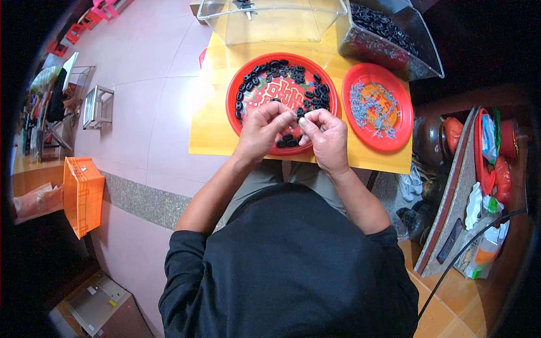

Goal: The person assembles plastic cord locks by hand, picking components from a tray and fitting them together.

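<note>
My left hand point(264, 128) and my right hand point(327, 138) meet over the near side of a large red round tray point(231, 107). Fingers and thumbs of both are pinched together. A small black plastic piece point(300, 112) shows at my right fingertips; what the left fingertips grip is too small to make out. Many like black oval pieces with holes point(239, 96) lie around the tray's patterned bottom, some grouped at its right. Beside my right hand stands a smaller red plate point(350, 125) strewn with small grey pieces point(376, 107).
Tray and plate rest on a yellow tabletop point(211, 121). Behind them stand a clear plastic bin point(276, 28) and another bin point(383, 53) heaped with black parts point(383, 28). An orange crate point(84, 194) and a metal stool point(98, 107) are at left; a cluttered shelf point(451, 225) is at right.
</note>
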Tool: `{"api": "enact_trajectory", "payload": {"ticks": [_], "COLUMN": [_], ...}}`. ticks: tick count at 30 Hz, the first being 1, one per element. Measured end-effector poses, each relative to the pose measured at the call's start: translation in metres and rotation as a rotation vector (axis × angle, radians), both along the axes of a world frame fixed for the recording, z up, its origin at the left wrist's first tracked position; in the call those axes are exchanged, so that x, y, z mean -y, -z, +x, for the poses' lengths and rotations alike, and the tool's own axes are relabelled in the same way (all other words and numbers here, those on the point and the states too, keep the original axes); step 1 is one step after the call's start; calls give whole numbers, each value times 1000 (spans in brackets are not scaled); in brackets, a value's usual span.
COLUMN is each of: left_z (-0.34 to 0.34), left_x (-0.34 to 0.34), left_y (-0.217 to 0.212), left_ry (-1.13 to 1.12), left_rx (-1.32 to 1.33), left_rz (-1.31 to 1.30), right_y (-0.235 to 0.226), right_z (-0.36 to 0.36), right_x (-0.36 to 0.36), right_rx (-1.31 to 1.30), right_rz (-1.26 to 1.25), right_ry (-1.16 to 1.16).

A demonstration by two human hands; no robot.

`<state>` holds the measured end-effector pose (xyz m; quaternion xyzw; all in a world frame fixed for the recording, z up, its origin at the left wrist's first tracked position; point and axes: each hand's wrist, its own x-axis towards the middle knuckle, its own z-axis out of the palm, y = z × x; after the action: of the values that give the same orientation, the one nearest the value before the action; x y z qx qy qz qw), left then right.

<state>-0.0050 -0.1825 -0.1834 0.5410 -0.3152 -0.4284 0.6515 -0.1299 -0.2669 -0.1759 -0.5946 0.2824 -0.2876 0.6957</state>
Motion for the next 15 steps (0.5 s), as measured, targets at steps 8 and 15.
{"api": "enact_trajectory", "payload": {"ticks": [8, 15], "left_z": [58, 51], "left_x": [-1, 22], "left_y": [15, 14], "left_ry": [-302, -110], "left_rx": [914, 1360], "left_rz": [112, 200], "right_y": [3, 1], "right_z": [-10, -17], "right_x": [15, 15], "right_rx": [41, 21], "right_rz": [70, 52], "right_ry": [-8, 18]}}
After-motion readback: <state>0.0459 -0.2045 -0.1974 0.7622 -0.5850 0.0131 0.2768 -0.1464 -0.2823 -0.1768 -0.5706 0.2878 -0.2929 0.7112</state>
